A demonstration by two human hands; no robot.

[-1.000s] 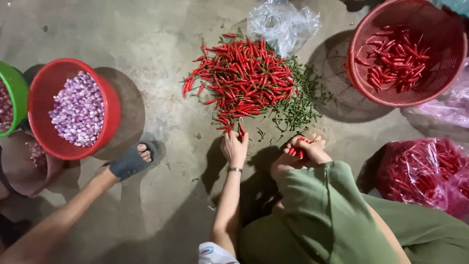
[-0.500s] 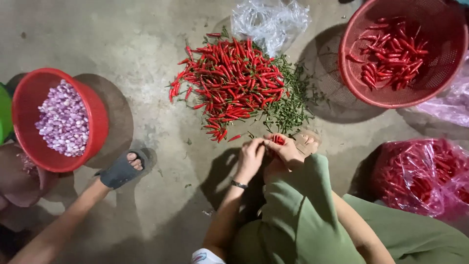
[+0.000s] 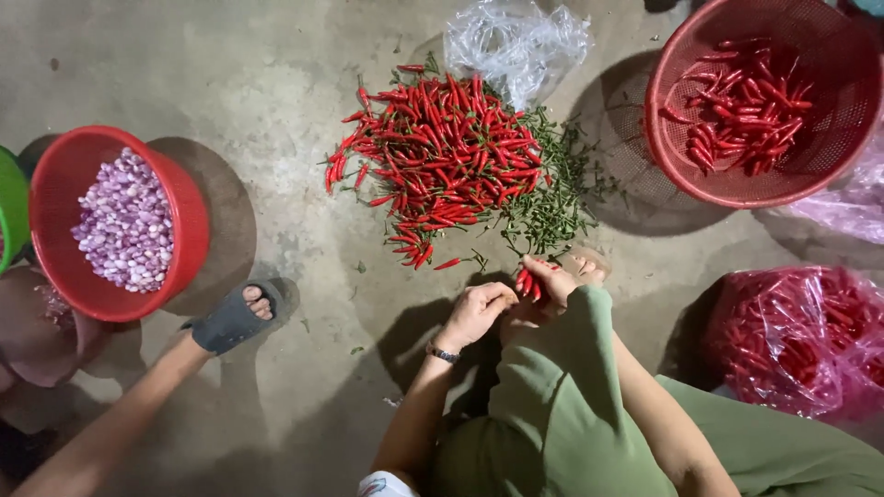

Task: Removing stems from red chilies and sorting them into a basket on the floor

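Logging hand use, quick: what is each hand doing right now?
Left hand: fingers curled at the small red chilies, grip cannot be told.
Right hand: closed, holding those chilies.

Bare grey concrete floor (image 3: 230, 74), stained and a bit dusty, carries everything here. In the middle lies a loose heap of red chillies (image 3: 442, 156), with a scatter of green stems (image 3: 552, 202) just beside it on the right. A crumpled clear plastic bag (image 3: 516, 41) sits at the heap's far edge. Far right, a red mesh basket (image 3: 829, 175) holding chillies; below it, a bulging bag of chillies (image 3: 801, 340). Over left, a red bowl (image 3: 175, 221) of peeled shallots, and a foot in a grey sandal (image 3: 235, 317) planted near it.
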